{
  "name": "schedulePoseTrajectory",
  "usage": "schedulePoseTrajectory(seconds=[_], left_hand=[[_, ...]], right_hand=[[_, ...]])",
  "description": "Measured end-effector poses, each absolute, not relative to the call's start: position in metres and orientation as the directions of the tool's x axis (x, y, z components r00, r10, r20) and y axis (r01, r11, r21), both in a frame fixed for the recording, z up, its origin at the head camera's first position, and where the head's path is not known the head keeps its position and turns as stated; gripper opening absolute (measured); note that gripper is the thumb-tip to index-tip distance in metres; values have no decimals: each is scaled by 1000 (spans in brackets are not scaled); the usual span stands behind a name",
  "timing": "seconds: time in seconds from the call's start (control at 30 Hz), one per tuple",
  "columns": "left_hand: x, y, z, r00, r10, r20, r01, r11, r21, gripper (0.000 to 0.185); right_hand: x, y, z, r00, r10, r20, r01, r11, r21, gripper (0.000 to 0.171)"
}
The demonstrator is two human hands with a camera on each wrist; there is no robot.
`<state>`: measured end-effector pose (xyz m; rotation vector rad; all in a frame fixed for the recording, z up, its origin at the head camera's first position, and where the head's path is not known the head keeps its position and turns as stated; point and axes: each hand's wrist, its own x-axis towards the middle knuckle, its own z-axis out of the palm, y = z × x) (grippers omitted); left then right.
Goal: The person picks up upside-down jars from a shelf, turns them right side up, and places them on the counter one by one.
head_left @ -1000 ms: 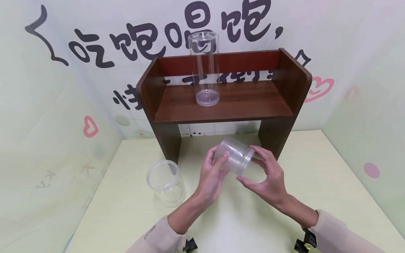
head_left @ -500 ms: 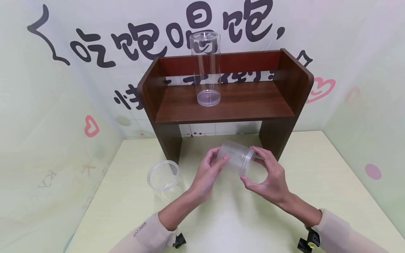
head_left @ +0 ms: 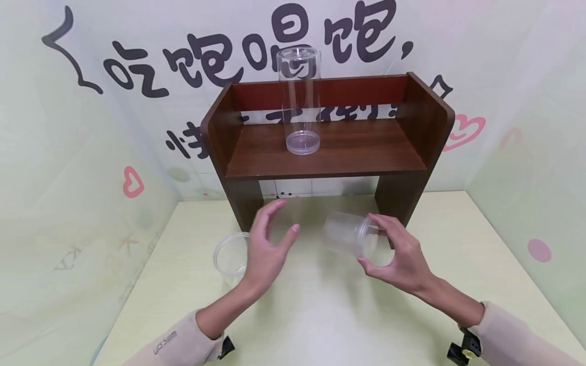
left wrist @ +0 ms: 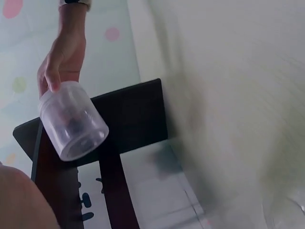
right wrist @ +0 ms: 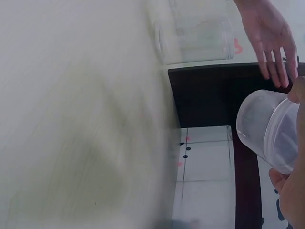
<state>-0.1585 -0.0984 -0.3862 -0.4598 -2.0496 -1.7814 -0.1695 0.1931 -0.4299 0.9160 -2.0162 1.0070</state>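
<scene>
A clear plastic jar (head_left: pixel 343 235) lies tilted on its side in the air, its ringed mouth toward the right. My right hand (head_left: pixel 407 256) grips it at the rim between thumb and fingers. Left of it, my left hand (head_left: pixel 265 251) is apart from the jar, fingers and thumb spread with nothing between them. In the left wrist view the held jar (left wrist: pixel 74 121) shows its base. Behind my left hand, partly hidden by it, a wider clear jar (head_left: pixel 226 256) stands on the table; the right wrist view shows this standing jar (right wrist: pixel 195 42) too.
A dark brown wooden shelf (head_left: pixel 366 147) stands at the back of the pale table (head_left: pixel 320 315). On its board rises a tall clear cylinder (head_left: pixel 299 109), perhaps stacked jars. Printed cloth walls (head_left: pixel 91 203) enclose the table on the back and sides.
My left hand has let go of the jar and moved left, toward the standing jar. The right hand keeps its grip and has shifted slightly right with the jar, which is now closer to horizontal.
</scene>
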Motion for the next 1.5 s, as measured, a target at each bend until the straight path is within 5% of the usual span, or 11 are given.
schedulePoseTrajectory(seconds=[0.2,0.53,1.07,1.5], left_hand=[[-162,-117,-381,-720,-164,675,649,185,738,58],[-173,-144,-369,-595,-356,721,711,185,678,62],[-203,-178,-368,-754,-401,521,458,247,854,59],[-216,-193,-363,-711,-356,606,489,368,790,39]], right_hand=[[-168,207,-426,-554,-336,761,-783,520,-340,79],[-169,231,-418,-570,-439,694,-773,573,-273,77],[-168,263,-409,-597,-550,584,-742,655,-141,81],[-162,289,-415,-630,-613,477,-718,694,-57,80]])
